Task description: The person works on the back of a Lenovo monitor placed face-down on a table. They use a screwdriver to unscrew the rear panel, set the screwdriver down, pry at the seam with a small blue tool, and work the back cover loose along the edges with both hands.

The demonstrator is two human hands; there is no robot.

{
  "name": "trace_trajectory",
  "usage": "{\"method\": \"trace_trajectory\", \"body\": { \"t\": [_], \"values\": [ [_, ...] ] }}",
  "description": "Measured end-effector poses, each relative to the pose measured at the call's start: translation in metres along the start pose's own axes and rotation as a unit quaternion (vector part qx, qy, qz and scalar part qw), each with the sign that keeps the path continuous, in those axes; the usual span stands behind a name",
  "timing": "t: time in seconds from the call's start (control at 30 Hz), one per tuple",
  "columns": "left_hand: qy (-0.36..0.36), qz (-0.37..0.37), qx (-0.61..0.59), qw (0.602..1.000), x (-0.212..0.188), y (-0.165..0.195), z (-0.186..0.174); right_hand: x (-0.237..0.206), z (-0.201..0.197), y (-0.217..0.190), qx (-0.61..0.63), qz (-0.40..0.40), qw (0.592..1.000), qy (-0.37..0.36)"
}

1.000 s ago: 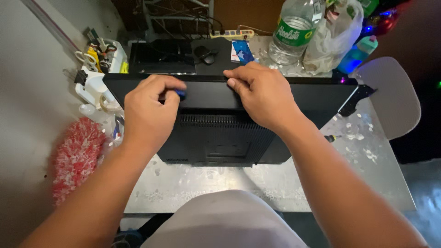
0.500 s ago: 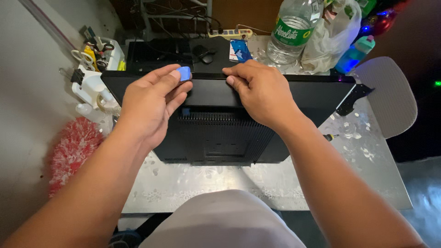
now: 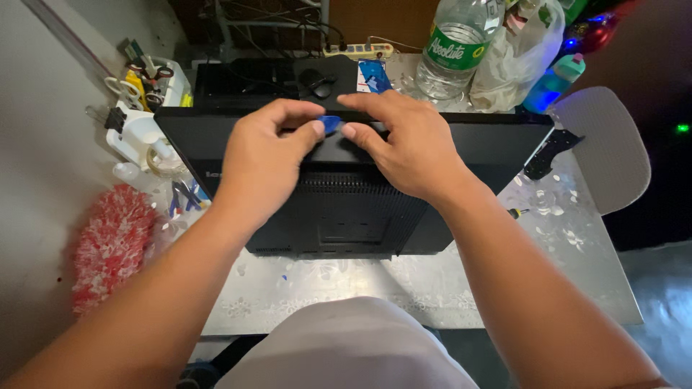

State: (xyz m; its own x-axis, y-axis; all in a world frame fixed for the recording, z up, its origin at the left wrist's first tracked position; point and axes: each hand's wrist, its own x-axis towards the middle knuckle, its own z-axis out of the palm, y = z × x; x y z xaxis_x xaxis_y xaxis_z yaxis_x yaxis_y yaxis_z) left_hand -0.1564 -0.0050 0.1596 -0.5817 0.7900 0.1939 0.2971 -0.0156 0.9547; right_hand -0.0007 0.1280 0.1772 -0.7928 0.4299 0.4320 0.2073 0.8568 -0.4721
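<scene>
At the far top edge of the black monitor (image 3: 339, 216), which lies face down w/ its vented rear housing up, a small blue plastic pick (image 3: 330, 124) sits right at the seam, pinched between thumb and forefinger of the left hand (image 3: 263, 155); those fingers are closed tight on it, rest of the hand curled over the back panel. The right hand (image 3: 404, 144) lies just beside, palm down, fingers spread and pressing on the housing, fingertips nearly touching the pick; it holds nothing, only bears on the case. Progress, as a judgement: early. The back cover looks seated all round, no visible gap along the edge, so prying seems only begun at the centre of the top seam, w/ the rest of the perimeter left to work. A black bracket (image 3: 551, 151) lies loose off the monitor's right corner, poss. the stand mount already removed, can't be sure. A small screwdriver (image 3: 515, 213) rests near it on the table (image 3: 548, 274), a pale, shiny patterned surface. Left of the monitor: a red-and-white fluffy duster (image 3: 112, 245), blue-handled pliers (image 3: 184, 198), a white holder w/ scissors (image 3: 126, 90). Beyond: a clear water bottle (image 3: 454, 50) w/ green label, a plastic bag (image 3: 515, 57), a power strip (image 3: 357, 50), a mouse (image 3: 317, 79). Room is dim; grey chair back (image 3: 605, 144) at right, plain wall at left.
</scene>
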Motion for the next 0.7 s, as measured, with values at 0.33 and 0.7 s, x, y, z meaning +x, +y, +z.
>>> {"method": "trace_trajectory", "body": {
  "t": [0.33,0.7],
  "values": [
    [0.010,0.166,0.107,0.980,0.000,0.007,0.021,-0.001,0.003,0.007,-0.003,-0.028,0.999,0.027],
    [0.055,0.223,0.152,0.961,0.000,0.002,0.039,-0.003,0.003,0.013,0.056,-0.008,0.998,0.032]
  ]
}}
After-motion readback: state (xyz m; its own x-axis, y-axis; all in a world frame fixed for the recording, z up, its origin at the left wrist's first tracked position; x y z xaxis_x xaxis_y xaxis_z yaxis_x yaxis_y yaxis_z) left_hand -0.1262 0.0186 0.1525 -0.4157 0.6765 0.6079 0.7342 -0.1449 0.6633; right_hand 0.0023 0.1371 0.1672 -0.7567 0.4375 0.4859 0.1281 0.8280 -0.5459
